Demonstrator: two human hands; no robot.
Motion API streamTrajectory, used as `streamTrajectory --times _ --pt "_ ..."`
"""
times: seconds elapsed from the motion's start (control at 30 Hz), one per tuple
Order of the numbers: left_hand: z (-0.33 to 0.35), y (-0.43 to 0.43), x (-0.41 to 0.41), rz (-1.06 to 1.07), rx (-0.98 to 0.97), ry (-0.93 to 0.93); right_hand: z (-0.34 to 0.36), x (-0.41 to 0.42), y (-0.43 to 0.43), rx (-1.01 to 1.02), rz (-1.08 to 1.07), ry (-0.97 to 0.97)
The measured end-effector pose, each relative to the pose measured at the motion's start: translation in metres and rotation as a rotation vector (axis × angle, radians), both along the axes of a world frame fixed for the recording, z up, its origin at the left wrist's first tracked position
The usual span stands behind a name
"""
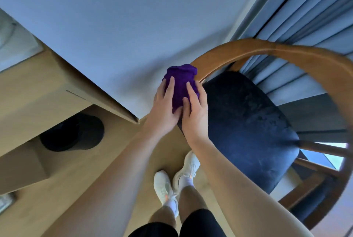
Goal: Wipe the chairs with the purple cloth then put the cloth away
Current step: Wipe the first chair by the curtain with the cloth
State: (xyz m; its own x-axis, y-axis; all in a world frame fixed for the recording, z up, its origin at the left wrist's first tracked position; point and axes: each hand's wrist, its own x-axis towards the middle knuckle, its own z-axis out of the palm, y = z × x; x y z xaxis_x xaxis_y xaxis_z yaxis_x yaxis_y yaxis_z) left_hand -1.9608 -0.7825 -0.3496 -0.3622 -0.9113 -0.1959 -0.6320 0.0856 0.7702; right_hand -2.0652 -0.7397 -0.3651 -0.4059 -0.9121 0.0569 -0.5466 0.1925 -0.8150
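Our left hand (164, 103) and right hand (194, 111) wrap their fingers round the purple cloth (181, 81), bunched over the rail end of the chair (286, 51). Wiping seems underway; the cloth is not yet put away.

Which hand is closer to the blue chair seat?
Right. The right hand holds the purple cloth right beside the blue seat; the left hand holds the cloth's far side.

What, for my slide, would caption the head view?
The left hand and right hand hold the purple cloth against the chair's wooden rail.
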Motion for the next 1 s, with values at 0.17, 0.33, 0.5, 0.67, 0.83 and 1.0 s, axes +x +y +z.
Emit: streamTrajectory --times 0.17,0.33,0.5,0.67,0.83,1.0 --pt "0.0 -0.011 -0.012 0.028 -0.075 -0.119 0.002 -0.006 -0.012 -0.027 0.121 0.121" --pt "0.006 -0.038 -0.03 0.038 -0.065 -0.238 0.012 -0.023 -0.037 0.065 0.073 0.17" --pt "0.012 -0.065 -0.062 -0.009 -0.068 -0.335 0.023 -0.051 -0.064 0.129 0.017 0.147" --pt "0.013 -0.081 -0.086 0.001 -0.087 -0.354 0.028 -0.082 -0.091 0.209 0.044 0.159" --pt "0.021 -0.097 -0.105 -0.029 -0.044 -0.538 0.035 -0.102 -0.11 0.277 0.059 0.118" --pt "0.034 -0.107 -0.086 -0.125 0.111 -0.421 0.034 -0.105 -0.094 0.236 -0.044 0.063"
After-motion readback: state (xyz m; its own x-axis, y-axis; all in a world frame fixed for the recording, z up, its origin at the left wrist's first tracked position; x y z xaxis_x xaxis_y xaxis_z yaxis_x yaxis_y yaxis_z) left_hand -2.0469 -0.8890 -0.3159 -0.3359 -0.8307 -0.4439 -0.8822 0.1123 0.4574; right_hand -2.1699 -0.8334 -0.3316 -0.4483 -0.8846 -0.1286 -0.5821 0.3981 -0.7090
